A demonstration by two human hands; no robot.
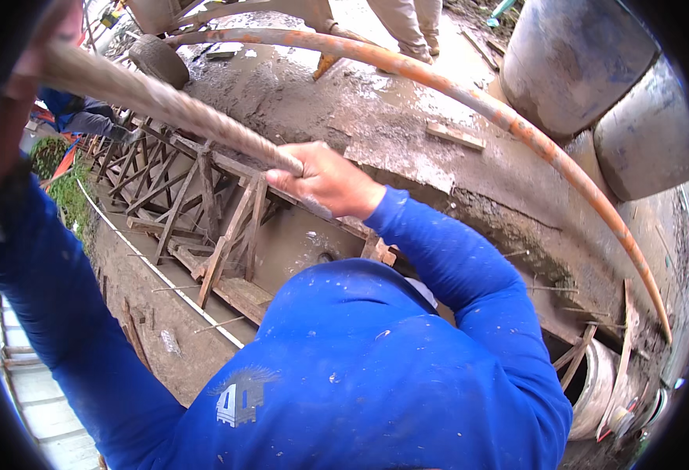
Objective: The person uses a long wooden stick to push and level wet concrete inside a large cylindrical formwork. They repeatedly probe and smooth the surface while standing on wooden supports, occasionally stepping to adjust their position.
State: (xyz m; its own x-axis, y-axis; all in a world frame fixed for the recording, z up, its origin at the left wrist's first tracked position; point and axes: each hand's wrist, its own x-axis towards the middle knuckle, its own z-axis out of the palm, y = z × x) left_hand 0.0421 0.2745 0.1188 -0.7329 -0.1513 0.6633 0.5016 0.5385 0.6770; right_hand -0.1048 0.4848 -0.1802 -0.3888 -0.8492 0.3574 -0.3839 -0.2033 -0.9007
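Note:
Both my arms, in muddy blue sleeves, are raised in front of me. A thick, nearly straight brown-grey length with a twisted surface (pixel 164 106) slants between my hands; I cannot tell whether it is taut rope or a ribbed bar. My right hand (pixel 329 180) is closed round its lower end, above the edge of a muddy trench (pixel 282 251). At the far upper left, my left hand (pixel 27 70) is wrapped round the other end, blurred and partly lost in the dark rim. Below the length, a wooden framework of crossed boards (pixel 180 188) stands in the trench.
An orange-and-grey pipe (pixel 517 121) arcs over the muddy ground. Two large grey cylinders (pixel 571 63) stand at the upper right. A person's legs (pixel 411 27) show at the top; another person (pixel 86 113) bends at the left. A concrete pipe (pixel 595 384) lies lower right.

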